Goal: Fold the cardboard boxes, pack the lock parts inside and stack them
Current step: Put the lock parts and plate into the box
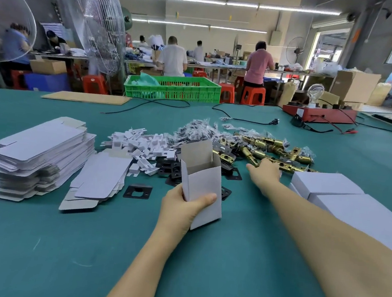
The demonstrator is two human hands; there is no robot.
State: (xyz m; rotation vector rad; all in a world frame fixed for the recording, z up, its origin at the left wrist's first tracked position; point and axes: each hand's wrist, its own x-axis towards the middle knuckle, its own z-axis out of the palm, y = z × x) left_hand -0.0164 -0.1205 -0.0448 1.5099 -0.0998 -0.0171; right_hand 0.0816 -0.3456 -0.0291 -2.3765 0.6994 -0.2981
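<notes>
Reaching into the brass latches (271, 153), your right hand (265, 173) lies flat, gripping nothing; left hand (184, 207) clutches the open box (202, 185) low — squeeze and it buckles.

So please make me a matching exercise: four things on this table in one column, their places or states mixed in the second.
1. open box
2. flat box blanks
3. brass latches
4. closed boxes

a. under the right hand
b. stacked at far left
c. held by the left hand
d. lying at far right

Pairs: 1-c, 2-b, 3-a, 4-d
</notes>
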